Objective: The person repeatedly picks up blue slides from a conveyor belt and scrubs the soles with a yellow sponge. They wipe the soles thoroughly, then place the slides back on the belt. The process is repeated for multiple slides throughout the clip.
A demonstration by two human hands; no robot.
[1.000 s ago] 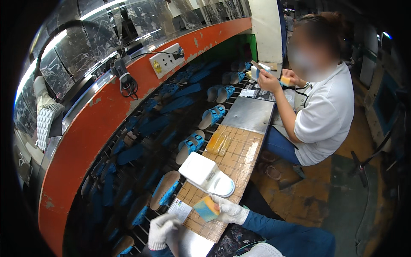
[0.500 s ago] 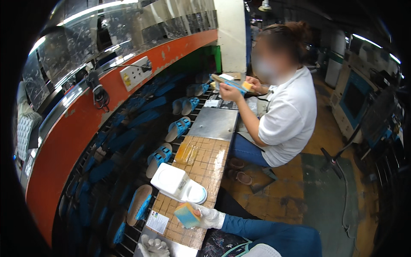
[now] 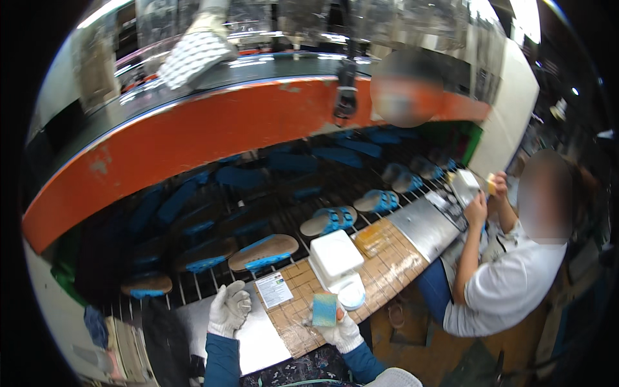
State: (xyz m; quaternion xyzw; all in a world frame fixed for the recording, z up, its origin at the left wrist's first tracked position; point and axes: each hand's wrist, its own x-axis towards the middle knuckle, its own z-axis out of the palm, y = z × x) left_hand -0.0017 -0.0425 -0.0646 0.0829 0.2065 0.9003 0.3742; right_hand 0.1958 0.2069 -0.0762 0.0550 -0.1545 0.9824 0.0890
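Observation:
My right hand, in a white knit glove with bare fingertips showing, grips a sponge, blue on one face and yellow at its edge. It is just in front of a white plastic dispenser bottle with a round whitish cup-like part at its base. My left hand, also gloved, is held over a bare metal sheet, fingers loosely apart, holding nothing. Beyond it, a sandal with a tan footbed and blue straps lies tilted on the rack bars.
More sandals line the wire rack and its dark space behind. A printed card and a yellow block in clear wrap lie on the brown-covered bench. At right sits a co-worker holding a yellow sponge. An orange beam runs above.
My view has swung left, bringing my left hand and forearm fully into sight. The sponge stays in my right hand. The co-worker's hands have shifted, and the sandal they held is no longer plain to see.

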